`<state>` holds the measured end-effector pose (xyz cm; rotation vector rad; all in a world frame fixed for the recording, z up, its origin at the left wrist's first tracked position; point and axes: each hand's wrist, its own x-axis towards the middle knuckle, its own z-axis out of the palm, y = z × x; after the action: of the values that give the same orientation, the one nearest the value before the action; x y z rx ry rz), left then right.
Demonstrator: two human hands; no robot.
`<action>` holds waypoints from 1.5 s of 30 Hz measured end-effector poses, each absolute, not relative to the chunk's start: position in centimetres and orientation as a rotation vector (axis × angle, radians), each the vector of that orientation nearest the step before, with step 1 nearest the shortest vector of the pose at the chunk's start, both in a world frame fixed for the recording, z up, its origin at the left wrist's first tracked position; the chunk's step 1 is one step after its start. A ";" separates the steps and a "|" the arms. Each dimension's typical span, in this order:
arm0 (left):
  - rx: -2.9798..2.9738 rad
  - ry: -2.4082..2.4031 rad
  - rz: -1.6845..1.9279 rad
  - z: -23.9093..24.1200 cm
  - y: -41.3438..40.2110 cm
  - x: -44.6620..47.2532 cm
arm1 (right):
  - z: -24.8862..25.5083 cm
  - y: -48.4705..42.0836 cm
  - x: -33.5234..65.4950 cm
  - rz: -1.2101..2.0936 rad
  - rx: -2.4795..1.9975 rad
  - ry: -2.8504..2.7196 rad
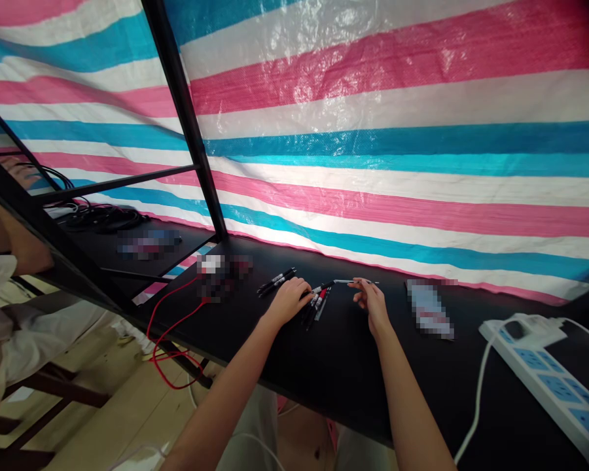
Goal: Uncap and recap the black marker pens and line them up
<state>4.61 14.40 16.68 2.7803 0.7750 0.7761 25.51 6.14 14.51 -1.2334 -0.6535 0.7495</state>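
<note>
My left hand (290, 302) is closed in a pinch on a dark pen barrel (318, 289) just above the black tabletop. My right hand (372, 303) pinches a thin, pale pen refill (344, 282) between thumb and fingertips. The refill's left end meets or lies very close to the barrel's tip; which of the two cannot be made out. Below the barrel lies a small heap of pens and pen parts (319, 305), one with a red part. Left of my left hand, several black pens (275, 281) rest side by side.
A white power strip (544, 373) with a cable lies at the right. Blurred items include a pale packet (429, 311) and a bundle (220, 278) with a red cable (157, 307). A black metal frame (186, 118) stands left; beyond it sits another person (10, 314).
</note>
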 end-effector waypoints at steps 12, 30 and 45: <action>2.897 0.742 0.859 16.8 14.4 4.4 | 15.1 5.8 25.3 0.693 -1.266 -0.705; 2.680 1.006 1.288 16.7 14.9 3.8 | 14.2 6.5 24.3 0.746 -1.440 -1.130; 2.765 1.659 0.860 15.3 16.8 2.0 | 14.0 6.5 24.3 0.834 -1.469 -1.176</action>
<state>2.00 16.76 15.29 2.7650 1.6589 0.8600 24.31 6.51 14.04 -1.4692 -1.1756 0.8338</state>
